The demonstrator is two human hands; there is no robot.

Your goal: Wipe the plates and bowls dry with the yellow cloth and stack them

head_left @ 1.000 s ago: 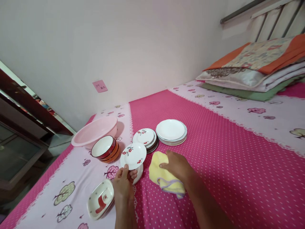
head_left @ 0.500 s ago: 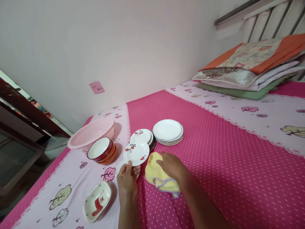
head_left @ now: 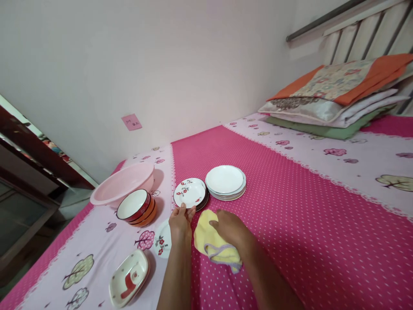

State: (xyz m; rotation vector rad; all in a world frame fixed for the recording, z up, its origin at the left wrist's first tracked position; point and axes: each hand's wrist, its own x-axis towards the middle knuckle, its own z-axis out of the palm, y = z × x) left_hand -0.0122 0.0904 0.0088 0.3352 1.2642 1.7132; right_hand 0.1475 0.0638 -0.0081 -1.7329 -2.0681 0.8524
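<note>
A small white plate with red flowers [head_left: 191, 192] is pinched at its near rim by my left hand [head_left: 181, 220]. It lies over the stack of small dark-rimmed plates [head_left: 204, 204]; whether it rests fully on them I cannot tell. My right hand [head_left: 232, 229] grips a yellow cloth with a purple edge [head_left: 209, 236] on the bed. Another flowered plate [head_left: 163, 241] lies on the sheet, partly hidden by my left forearm. Just right of the small stack stands a pile of larger white plates [head_left: 225, 180].
To the left are a pink basin [head_left: 121, 184], several stacked red and orange bowls [head_left: 134, 206] and a squarish dish with a red figure [head_left: 129, 280]. Folded bedding [head_left: 335, 97] lies by the headboard at the right. A white wall [head_left: 193, 64] borders the bed.
My left hand has moved the flowered plate away from me, onto the small stack. More of the plate under my left forearm shows. My right hand still grips the cloth.
</note>
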